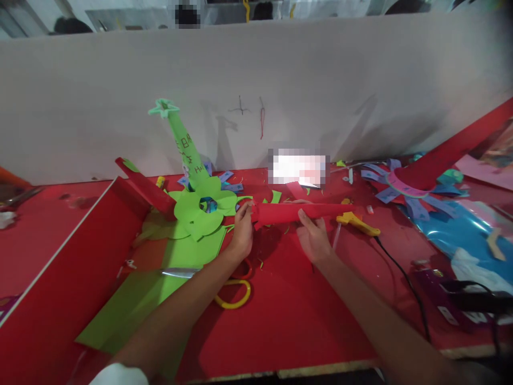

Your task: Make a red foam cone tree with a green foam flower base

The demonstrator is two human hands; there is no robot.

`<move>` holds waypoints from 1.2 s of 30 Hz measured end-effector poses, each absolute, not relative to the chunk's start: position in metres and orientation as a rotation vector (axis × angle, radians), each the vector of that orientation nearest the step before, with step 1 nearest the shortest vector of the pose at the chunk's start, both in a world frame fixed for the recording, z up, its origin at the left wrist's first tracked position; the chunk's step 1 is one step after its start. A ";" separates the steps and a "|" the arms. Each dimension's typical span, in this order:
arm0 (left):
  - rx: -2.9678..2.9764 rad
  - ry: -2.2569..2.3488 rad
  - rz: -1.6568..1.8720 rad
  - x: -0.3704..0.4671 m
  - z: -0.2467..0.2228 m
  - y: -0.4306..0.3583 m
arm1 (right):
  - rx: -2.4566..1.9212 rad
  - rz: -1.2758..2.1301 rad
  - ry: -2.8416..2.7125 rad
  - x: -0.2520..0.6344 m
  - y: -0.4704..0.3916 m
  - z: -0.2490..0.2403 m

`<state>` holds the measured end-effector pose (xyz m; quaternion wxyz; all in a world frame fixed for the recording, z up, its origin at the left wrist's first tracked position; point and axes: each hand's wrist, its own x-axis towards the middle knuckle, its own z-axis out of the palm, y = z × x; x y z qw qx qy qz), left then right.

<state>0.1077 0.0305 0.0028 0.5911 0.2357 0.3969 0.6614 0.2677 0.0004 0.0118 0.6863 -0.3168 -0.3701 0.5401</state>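
Observation:
A long red paper cone (276,213) lies level between my hands above the table, its wide end to the left. My left hand (242,230) grips that wide end with closed fingers. Around the middle of the cone my right hand (315,235) is wrapped, thumb on the near side. Left of my left hand is a green paper flower (206,207) with a hole at its centre. Behind it leans a green paper cone (188,147) with lettering and a star-shaped top. Scissors (232,294) with a yellow and a red handle lie under my left forearm.
A yellow glue gun (358,223) with a black cord lies right of the cone. Green sheets (136,299) and a red board (80,256) are at the left. A red cone with purple strips (441,155), blue plastic (449,235) and a purple box (444,299) stand at the right.

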 end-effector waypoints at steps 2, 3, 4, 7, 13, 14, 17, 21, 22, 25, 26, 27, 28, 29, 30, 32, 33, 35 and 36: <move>0.552 0.946 1.530 0.107 0.002 0.031 | -0.717 1.186 -0.860 0.268 0.000 0.011; 0.564 0.961 1.529 0.107 0.002 0.030 | -0.721 1.174 -0.882 0.268 0.000 0.011; 0.586 0.978 1.532 0.106 0.002 0.030 | -0.727 1.161 -0.908 0.268 0.000 0.010; 0.717 1.021 1.549 0.106 0.002 0.029 | -0.754 1.119 -0.997 0.269 -0.001 0.007; 1.002 1.050 1.507 0.105 0.005 0.026 | -0.802 1.099 -1.072 0.268 -0.004 0.003; 1.009 1.051 1.506 0.105 0.005 0.026 | -0.808 1.092 -1.076 0.268 -0.004 0.003; 1.033 1.067 1.516 0.104 0.004 0.027 | -0.820 1.069 -1.089 0.267 -0.005 0.004; 1.001 1.080 1.523 0.103 0.002 0.028 | -0.839 1.072 -1.060 0.266 -0.005 0.006; 0.958 1.079 1.534 0.103 0.001 0.028 | -0.838 1.094 -1.036 0.265 -0.005 0.006; 0.795 1.030 1.598 0.104 0.001 0.030 | -0.786 1.194 -0.917 0.266 -0.003 0.006; 0.749 0.998 1.613 0.104 0.001 0.030 | -0.759 1.218 -0.857 0.267 -0.001 0.005; 0.711 0.967 1.610 0.105 0.002 0.030 | -0.733 1.234 -0.791 0.268 0.000 0.005; 0.685 0.946 1.587 0.104 0.003 0.030 | -0.713 1.244 -0.725 0.269 0.002 0.005; 0.673 0.941 1.552 0.104 0.004 0.029 | -0.698 1.251 -0.669 0.270 0.004 0.004; 0.674 0.948 1.516 0.104 0.006 0.028 | -0.688 1.260 -0.627 0.271 0.005 0.004; 0.721 0.977 1.467 0.103 0.008 0.026 | -0.685 1.275 -0.593 0.272 0.007 0.003; 0.760 0.985 1.467 0.104 0.009 0.025 | -0.690 1.277 -0.592 0.272 0.008 0.003; 0.829 0.970 1.507 0.104 0.009 0.024 | -0.707 1.269 -0.612 0.271 0.007 0.003; 0.847 0.957 1.534 0.105 0.009 0.025 | -0.716 1.265 -0.635 0.270 0.005 0.003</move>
